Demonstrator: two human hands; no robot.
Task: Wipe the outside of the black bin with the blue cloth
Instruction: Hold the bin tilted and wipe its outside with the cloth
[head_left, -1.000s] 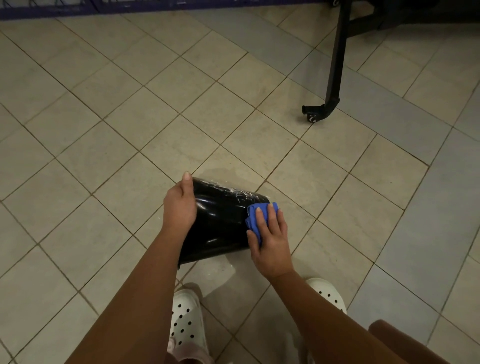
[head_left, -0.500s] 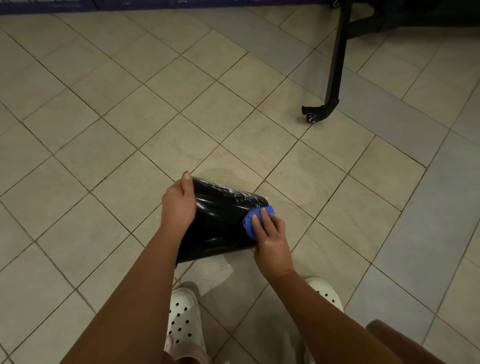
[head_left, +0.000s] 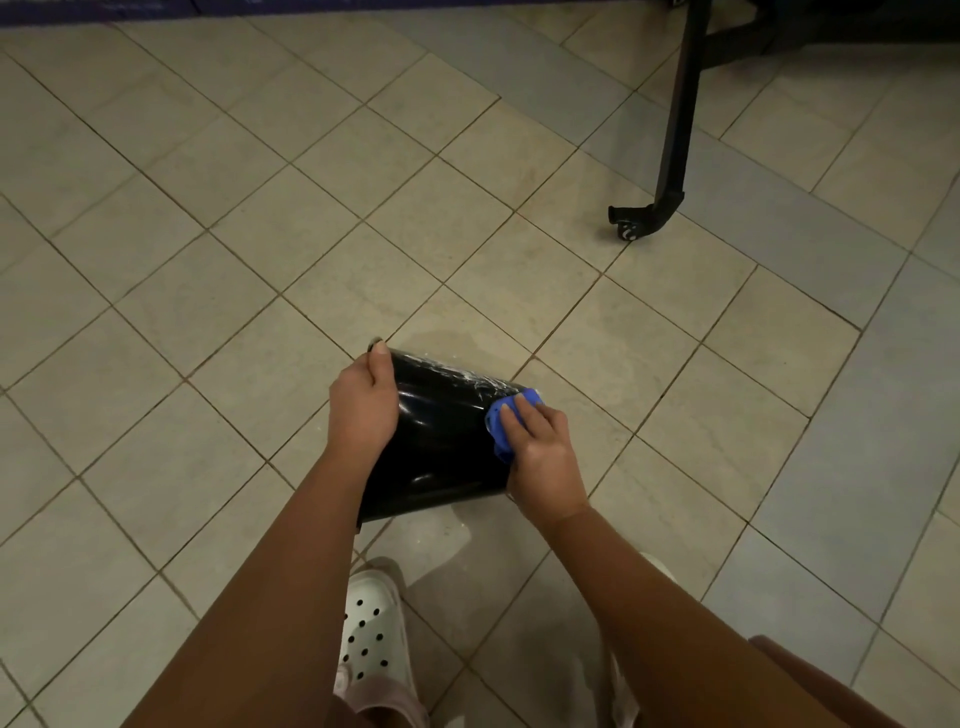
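Since a second earlier, the blue cloth had been bunched into a smaller wad, and the right hand had been turned so that its fingers pointed up and to the left instead of lying straight along the cloth.

From the head view, the black bin was seen tipped on its side above the tiled floor, just in front of a white perforated shoe. The cloth was pressed against the bin's right side near its far end, with the right fingers bent over it; blue was left showing above and to the left of the fingertips. The bin's left end was gripped by the left hand, the thumb laid along the upper edge, while the other fingers were hidden behind the bin. Pale wet streaks were seen on the bin's upper surface between the two hands. A black wheeled leg stood well apart at the upper right.
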